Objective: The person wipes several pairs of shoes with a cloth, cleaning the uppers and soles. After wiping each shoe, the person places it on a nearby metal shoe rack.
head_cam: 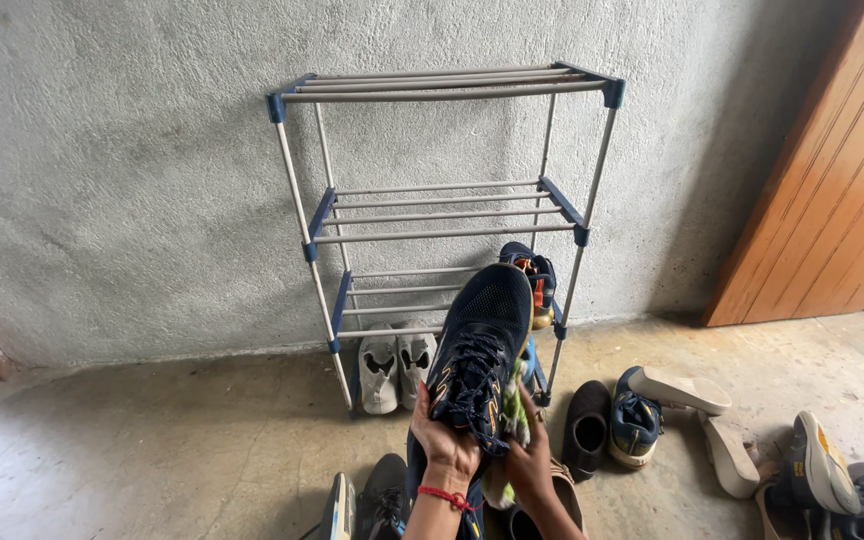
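Hands meet low in the middle of the view, in front of the shoe rack (442,215). The left hand (442,440) is closed under the heel of a dark sneaker (479,345), cupping it from below, a red band on its wrist. The right hand (527,462) is folded around a green-and-white cloth (514,412) and presses it against the sneaker's right side near the laces. The sneaker's long axis runs up and away from the hands, toe pointing at the rack's lower shelves, heel nearest the body. Both hands touch it, the left bearing it. A second dark shoe (535,272) sits at the right end of the rack's lower shelf, just beyond the toe, and a white pair (395,365) stands under the rack to its left. More shoes (642,415) lie on the floor right of the rack.
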